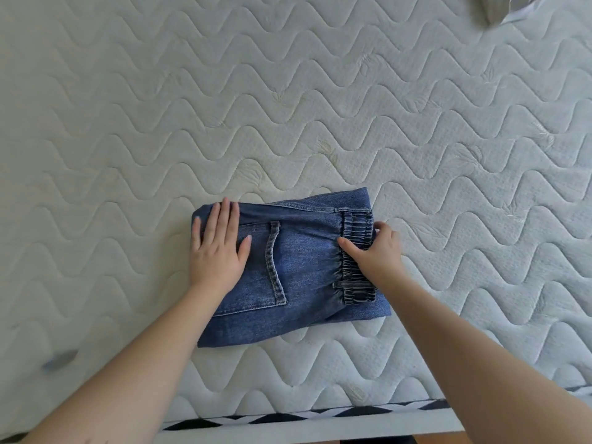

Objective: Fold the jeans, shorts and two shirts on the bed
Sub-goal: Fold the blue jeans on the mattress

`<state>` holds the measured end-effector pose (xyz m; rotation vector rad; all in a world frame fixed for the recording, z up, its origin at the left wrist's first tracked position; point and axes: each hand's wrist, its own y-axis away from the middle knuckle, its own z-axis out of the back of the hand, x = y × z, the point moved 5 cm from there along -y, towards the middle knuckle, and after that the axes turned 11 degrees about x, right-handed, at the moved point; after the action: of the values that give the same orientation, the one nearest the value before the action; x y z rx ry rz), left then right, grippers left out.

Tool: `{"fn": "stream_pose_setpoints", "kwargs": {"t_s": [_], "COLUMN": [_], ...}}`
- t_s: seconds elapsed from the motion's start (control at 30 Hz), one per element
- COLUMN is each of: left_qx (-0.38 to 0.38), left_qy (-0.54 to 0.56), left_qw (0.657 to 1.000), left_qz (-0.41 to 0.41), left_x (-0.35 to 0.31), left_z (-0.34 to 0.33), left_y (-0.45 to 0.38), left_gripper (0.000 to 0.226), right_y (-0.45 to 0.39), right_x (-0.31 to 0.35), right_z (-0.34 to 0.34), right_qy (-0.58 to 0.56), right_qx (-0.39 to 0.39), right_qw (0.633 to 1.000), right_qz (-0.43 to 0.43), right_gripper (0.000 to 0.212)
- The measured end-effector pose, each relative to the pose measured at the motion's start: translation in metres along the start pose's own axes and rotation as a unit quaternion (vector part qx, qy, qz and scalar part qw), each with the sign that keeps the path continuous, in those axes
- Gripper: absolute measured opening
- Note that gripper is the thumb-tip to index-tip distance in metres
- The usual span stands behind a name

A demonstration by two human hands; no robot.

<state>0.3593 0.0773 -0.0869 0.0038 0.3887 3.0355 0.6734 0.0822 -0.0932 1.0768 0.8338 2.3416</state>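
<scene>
Two bare forearms reach in over the mattress's (320,91) near edge. The folded blue jeans (298,270) lie near that edge, long axis side to side, elastic waistband (357,257) pointing right. The left hand (217,248) presses flat, fingers spread; the right hand (374,251) pinches the waistband.

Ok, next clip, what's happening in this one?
A person is folding clothes on a bare quilted mattress. A pair of blue jeans lies folded into a compact rectangle near the front edge. The left hand presses flat on the pocket end, while the right hand grips the elastic waistband at the other end. A bit of pale fabric shows at the top right corner; the other garments are not clearly in view.
</scene>
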Motion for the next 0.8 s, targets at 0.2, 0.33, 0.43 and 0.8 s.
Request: {"fn": "stream_pose_setpoints", "kwargs": {"t_s": [0.2,0.33,0.43,0.8], "left_qx": [0.003,-0.018,-0.008,0.196], "left_qy": [0.102,0.352,0.496,0.716], "left_qw": [0.994,0.929,0.821,0.629], "left_qz": [0.027,0.115,0.282,0.233], "left_x": [0.014,0.033,0.055,0.051], "left_z": [0.0,-0.002,-0.012,-0.024], "left_y": [0.013,0.03,0.054,0.065], "left_gripper": [0.062,0.067,0.062,0.052], "right_y": [-0.004,-0.005,0.0,0.013], "right_x": [0.001,0.002,0.002,-0.004], "right_z": [0.002,0.004,0.004,0.0], "right_qy": [-0.016,0.01,0.011,-0.157], "right_qx": [0.0,0.023,0.027,0.129], "right_qw": [1.0,0.999,1.0,0.979], "right_qz": [-0.009,-0.019,-0.005,0.034], "right_gripper": [0.091,0.067,0.062,0.056]}}
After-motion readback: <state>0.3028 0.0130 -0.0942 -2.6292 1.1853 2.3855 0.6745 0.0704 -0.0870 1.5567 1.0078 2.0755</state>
